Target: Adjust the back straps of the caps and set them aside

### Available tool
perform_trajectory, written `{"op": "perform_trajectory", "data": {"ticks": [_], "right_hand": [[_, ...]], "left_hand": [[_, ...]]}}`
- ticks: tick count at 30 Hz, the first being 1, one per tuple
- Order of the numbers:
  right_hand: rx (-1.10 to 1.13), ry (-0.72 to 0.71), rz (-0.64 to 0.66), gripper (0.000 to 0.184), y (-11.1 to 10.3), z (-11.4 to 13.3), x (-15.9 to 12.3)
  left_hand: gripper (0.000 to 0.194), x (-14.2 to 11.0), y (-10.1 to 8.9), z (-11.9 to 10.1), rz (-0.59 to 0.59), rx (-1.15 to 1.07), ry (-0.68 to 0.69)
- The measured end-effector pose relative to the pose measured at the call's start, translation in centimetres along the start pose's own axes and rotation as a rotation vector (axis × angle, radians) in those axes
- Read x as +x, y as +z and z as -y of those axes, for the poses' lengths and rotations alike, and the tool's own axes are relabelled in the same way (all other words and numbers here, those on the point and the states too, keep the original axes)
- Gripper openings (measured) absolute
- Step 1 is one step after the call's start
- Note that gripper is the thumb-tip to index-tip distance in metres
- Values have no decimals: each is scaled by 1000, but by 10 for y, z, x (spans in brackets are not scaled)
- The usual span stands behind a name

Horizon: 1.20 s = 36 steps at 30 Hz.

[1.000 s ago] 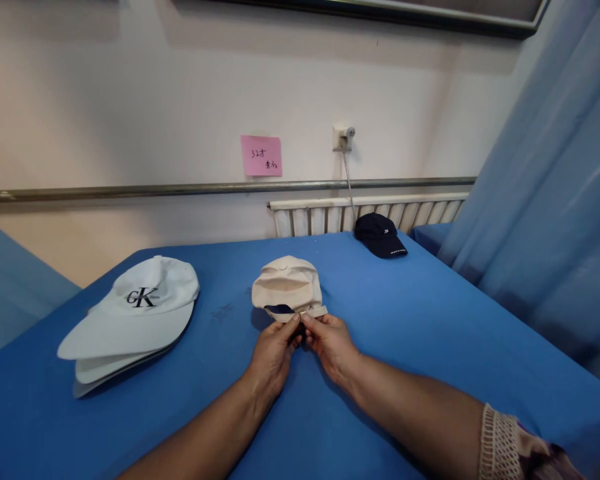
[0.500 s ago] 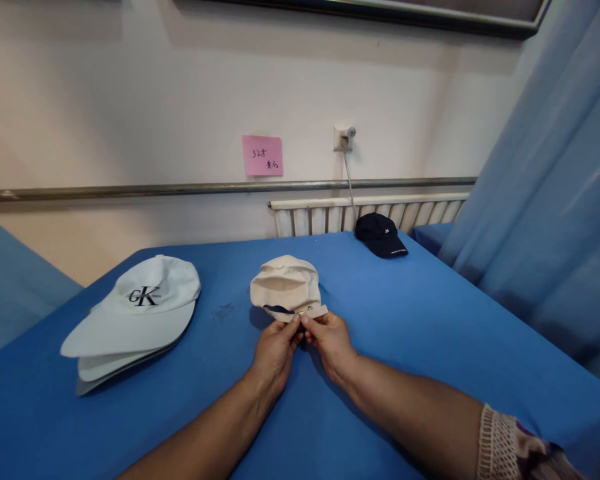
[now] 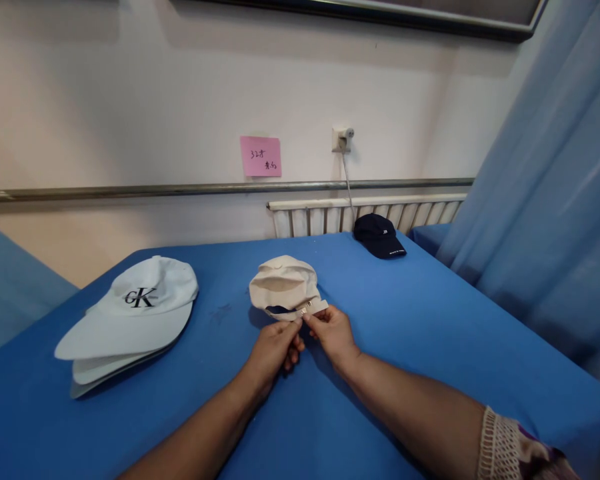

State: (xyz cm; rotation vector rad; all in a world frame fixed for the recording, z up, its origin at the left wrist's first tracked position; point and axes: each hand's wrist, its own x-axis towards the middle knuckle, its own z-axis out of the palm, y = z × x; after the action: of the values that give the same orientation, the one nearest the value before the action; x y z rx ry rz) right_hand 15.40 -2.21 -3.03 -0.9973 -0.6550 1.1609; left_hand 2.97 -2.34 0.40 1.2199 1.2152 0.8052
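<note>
A beige baseball cap (image 3: 285, 279) rests on the blue-covered table with its rear opening facing me. Across that opening runs its adjustable strap (image 3: 280, 316), with a small metal buckle near the right end. My left hand (image 3: 275, 347) pinches the strap between thumb and fingers, just left of the buckle. Beside it, my right hand (image 3: 334, 335) grips the strap at its buckle end, and the loose strap tip sticks out to the right. The cap's brim is out of sight.
Several white caps (image 3: 135, 307) are stacked at the left, the top one bearing black letters. A navy cap (image 3: 379, 235) lies at the far right corner of the blue table (image 3: 405, 320). Behind stand a radiator (image 3: 325, 217) and a wall rail; a blue curtain (image 3: 545, 200) hangs at right.
My left hand's lower fingers have dropped slightly away from my right hand, and the strap's right end has tilted upward a little. Both hands keep hold of the strap.
</note>
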Motion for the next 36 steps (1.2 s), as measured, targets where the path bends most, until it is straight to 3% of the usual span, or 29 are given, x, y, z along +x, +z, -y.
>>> {"op": "perform_trajectory", "data": {"ticks": [4, 7, 11, 15, 19, 21, 24, 29, 36], "right_hand": [[-88, -65, 12, 27, -1, -4, 0], [-132, -94, 60, 21, -1, -8, -2], [-172, -136, 87, 16, -2, -10, -3], [-192, -145, 145, 13, -4, -10, -4], [-214, -123, 214, 11, -5, -12, -6], [-221, -141, 165, 15, -6, -12, -7], [-373, -338, 68, 31, -9, -4, -6], [-762, -765, 200, 46, -12, 12, -3], [-987, -972, 187, 38, -4, 4, 12]], "left_hand": [[23, 2, -8, -4, -170, 261, 426], [17, 3, -10, -6, -150, 316, 588], [25, 3, -8, -8, -100, 327, 611], [14, 3, -6, -7, -96, 293, 554], [6, 4, -11, -12, -165, 213, 546], [6, 4, -15, -17, -221, 159, 592], [7, 3, -20, -24, -263, 83, 626], [11, 2, -21, -25, -235, 129, 586], [14, 2, -17, -26, -230, 83, 574]]}}
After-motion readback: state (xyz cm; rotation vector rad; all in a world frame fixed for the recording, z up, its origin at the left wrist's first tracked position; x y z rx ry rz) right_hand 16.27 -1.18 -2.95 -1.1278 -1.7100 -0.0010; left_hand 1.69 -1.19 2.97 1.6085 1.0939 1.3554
